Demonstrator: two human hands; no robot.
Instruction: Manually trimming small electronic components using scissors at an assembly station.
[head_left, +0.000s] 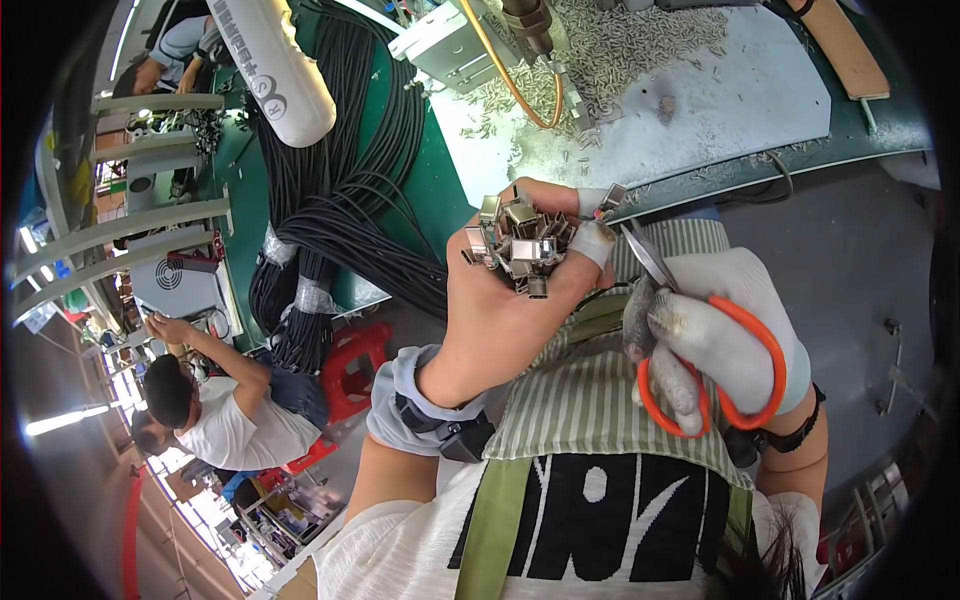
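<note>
My left hand is cupped palm up in front of my chest and holds a heap of several small square metal connector shells; its fingertips wear white tape. My right hand, in a white glove, grips orange-handled scissors whose short blades point up toward the left fingertips. A tiny part with coloured wires sticks out between the left fingertips.
A green workbench carries a pale mat strewn with small metal pieces and a machine head with an orange hose. Black cable bundles hang at left. Another person sits by a red stool lower left.
</note>
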